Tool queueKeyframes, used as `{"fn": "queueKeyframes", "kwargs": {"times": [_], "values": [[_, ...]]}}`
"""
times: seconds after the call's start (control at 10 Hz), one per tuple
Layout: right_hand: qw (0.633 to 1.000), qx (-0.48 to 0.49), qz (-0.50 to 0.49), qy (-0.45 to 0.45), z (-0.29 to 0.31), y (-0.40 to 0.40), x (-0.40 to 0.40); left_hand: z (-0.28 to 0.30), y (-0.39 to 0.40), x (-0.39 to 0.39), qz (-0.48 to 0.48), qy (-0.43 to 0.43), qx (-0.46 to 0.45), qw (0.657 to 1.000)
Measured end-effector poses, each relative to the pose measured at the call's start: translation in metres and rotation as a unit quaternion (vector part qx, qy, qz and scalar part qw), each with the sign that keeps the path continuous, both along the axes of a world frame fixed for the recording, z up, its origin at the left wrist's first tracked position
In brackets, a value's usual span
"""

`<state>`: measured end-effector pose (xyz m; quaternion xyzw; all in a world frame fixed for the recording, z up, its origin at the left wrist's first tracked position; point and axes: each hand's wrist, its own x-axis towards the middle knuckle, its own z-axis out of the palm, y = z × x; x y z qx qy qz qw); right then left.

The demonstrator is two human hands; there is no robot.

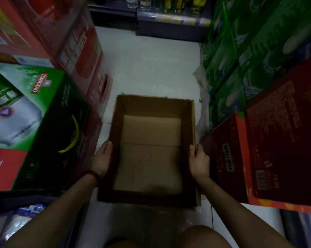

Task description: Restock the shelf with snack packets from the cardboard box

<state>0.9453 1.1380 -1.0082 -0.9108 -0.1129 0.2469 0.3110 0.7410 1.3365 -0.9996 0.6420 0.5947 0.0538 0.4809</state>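
Observation:
An open brown cardboard box (118, 126) sits on the pale floor in the middle of a narrow aisle. Its inside shows only bare cardboard flaps; no snack packets are visible in it. My left hand (101, 158) presses flat against the box's left outer wall, a dark bead bracelet on its wrist. My right hand (199, 161) grips the top edge of the right wall, thumb inside and fingers outside. A shelf (172, 20) with bottles stands at the far end of the aisle.
Stacked green and red beer cartons (34, 111) crowd the left side. Green cartons (244, 56) and a dark red box (269, 151) line the right. White floor (151, 68) runs beyond the box. My knee (203, 237) is at the bottom edge.

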Motion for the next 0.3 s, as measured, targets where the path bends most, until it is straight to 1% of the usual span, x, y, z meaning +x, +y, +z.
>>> {"fn": "queueKeyframes", "kwargs": {"times": [0.1, 0.2, 0.3], "values": [[1.000, -0.011, 0.004, 0.015, 0.008, 0.002, 0.001, 0.009, 0.002, 0.000, -0.015, 0.058, 0.031, 0.998], [0.999, -0.035, 0.016, -0.015, 0.042, 0.007, 0.005, 0.039, 0.012, 0.004, -0.020, 0.119, 0.101, 0.988], [0.998, -0.022, 0.046, -0.042, 0.108, 0.016, 0.006, 0.105, 0.017, 0.020, -0.078, 0.122, 0.143, 0.979]]}}
